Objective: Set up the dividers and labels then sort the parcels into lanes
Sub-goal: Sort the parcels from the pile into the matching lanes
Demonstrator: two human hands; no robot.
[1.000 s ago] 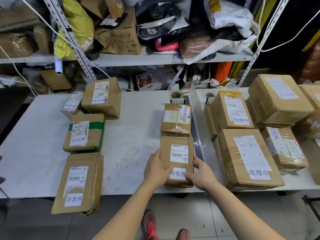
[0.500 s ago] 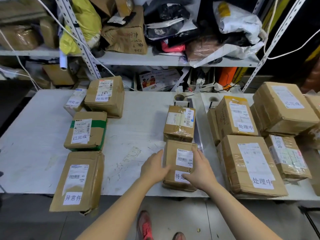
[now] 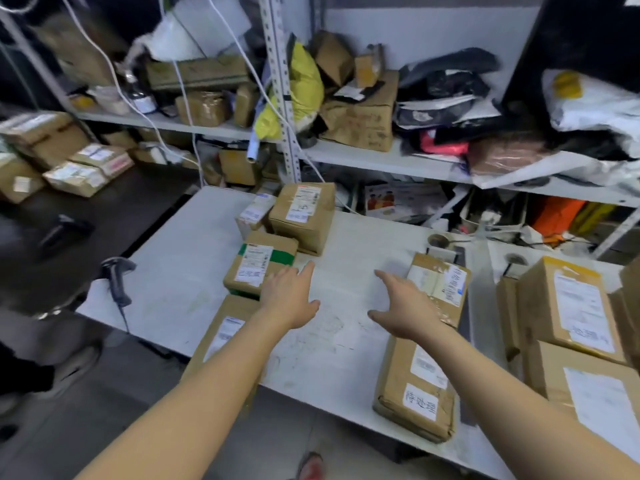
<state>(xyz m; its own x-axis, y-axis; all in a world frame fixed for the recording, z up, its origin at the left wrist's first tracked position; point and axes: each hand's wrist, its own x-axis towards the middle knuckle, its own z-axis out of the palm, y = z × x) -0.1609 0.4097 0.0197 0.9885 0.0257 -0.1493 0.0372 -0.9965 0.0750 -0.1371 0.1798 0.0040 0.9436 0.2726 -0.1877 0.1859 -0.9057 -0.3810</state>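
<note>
White table (image 3: 346, 244) under cluttered shelves (image 3: 363, 156). Over its middle hang the left hand (image 3: 291, 296) and right hand (image 3: 405, 306), fingers spread, holding nothing. The labelled parcel (image 3: 415, 386) lies lower right of centre, at the table's near edge.

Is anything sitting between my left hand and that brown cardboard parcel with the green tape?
Nothing visible does. The open left hand hovers at the right edge of the brown cardboard parcel with green tape, with nothing between them; whether they touch is unclear.
</note>
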